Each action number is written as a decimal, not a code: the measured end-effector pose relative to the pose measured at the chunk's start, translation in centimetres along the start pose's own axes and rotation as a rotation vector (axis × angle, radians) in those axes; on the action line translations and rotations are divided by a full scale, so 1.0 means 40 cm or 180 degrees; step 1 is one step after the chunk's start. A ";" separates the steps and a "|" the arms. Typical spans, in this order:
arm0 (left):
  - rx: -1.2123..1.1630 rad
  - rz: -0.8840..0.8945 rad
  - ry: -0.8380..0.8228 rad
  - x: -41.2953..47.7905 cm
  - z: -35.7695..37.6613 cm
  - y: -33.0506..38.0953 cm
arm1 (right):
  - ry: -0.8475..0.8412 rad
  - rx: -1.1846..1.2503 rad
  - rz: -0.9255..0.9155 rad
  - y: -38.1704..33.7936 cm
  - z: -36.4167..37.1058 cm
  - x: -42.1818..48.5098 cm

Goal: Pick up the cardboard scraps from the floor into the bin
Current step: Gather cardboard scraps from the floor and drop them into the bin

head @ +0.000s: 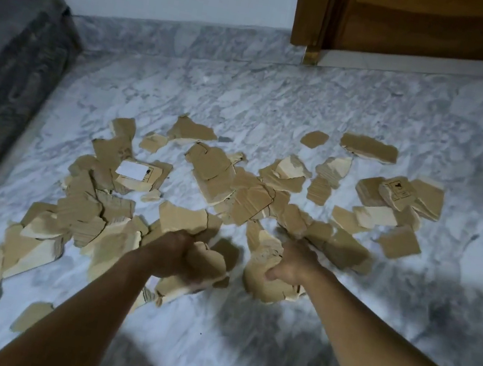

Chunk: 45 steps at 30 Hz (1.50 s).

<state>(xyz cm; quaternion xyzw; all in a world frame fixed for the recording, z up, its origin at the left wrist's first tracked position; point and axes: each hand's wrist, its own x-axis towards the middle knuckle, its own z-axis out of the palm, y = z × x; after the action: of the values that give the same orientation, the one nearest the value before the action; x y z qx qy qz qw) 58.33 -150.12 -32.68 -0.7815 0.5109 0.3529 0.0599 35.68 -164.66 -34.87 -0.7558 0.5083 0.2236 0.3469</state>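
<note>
Left hand [177,255] and right hand [292,264] gripping blurred cardboard scraps [222,176], fingers mostly hidden

My left hand [177,257] is curled round a bunch of cardboard scraps [234,181], and my right hand [292,264] grips another bunch just beside it, both low over the grey marbled floor [313,98]. More scraps lie strewn ahead, many overlapping; one labelled scrap [132,170] bears a white patch. A dark mattress [9,45] edges the left, and a wooden door [423,24] stands far right.
</note>
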 end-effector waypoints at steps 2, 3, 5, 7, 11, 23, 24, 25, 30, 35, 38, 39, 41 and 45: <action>0.0113 0.0273 0.0210 0.042 0.045 0.020 | 0.0091 -0.0095 0.0081 0.008 0.043 0.025; 0.0215 0.0458 0.0298 0.059 0.060 0.032 | 0.0106 -0.0114 0.0071 0.018 0.059 0.041; 0.0442 0.0566 0.0396 0.086 0.074 0.054 | 0.0145 0.0019 0.0072 0.031 0.076 0.049; 0.0713 0.0488 0.0434 0.098 0.075 0.074 | 0.0228 0.0184 0.0038 0.033 0.081 0.041; 0.0964 0.0433 0.0440 0.114 0.076 0.092 | 0.0427 0.0175 -0.0059 0.021 0.084 0.037; -0.0040 0.0339 -0.0182 0.153 0.012 0.176 | -0.0094 0.0099 0.0037 0.158 -0.139 0.016; -0.0161 0.0455 -0.0088 0.162 0.000 0.193 | -0.0005 0.0085 0.0070 0.183 -0.177 0.024; -0.0331 0.0610 -0.0033 0.165 -0.008 0.214 | 0.0042 0.0111 0.0104 0.200 -0.215 0.020; -0.0386 0.0763 0.0304 0.174 0.021 0.262 | 0.0312 0.0043 0.0189 0.270 -0.257 0.012; 0.0352 0.0543 0.0733 0.192 0.052 0.255 | 0.0795 -0.0015 0.0019 0.303 -0.172 0.027; 0.0368 0.0520 0.0782 0.189 0.056 0.265 | 0.0895 -0.0234 0.0108 0.299 -0.164 0.028; 0.0263 0.0513 0.0730 0.188 0.056 0.270 | 0.0888 -0.0243 0.0164 0.297 -0.163 0.029; 0.0148 0.0511 0.0632 0.189 0.055 0.274 | 0.0875 -0.0180 0.0221 0.296 -0.158 0.035; -0.0087 0.0449 0.0387 0.188 0.053 0.263 | 0.0661 0.0133 0.0181 0.311 -0.153 0.018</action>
<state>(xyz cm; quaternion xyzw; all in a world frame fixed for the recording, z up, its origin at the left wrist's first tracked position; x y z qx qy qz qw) 50.18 -159.81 -36.05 -0.7644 0.5625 0.3151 -0.0069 24.36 -172.70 -35.03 -0.7528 0.5673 0.1432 0.3015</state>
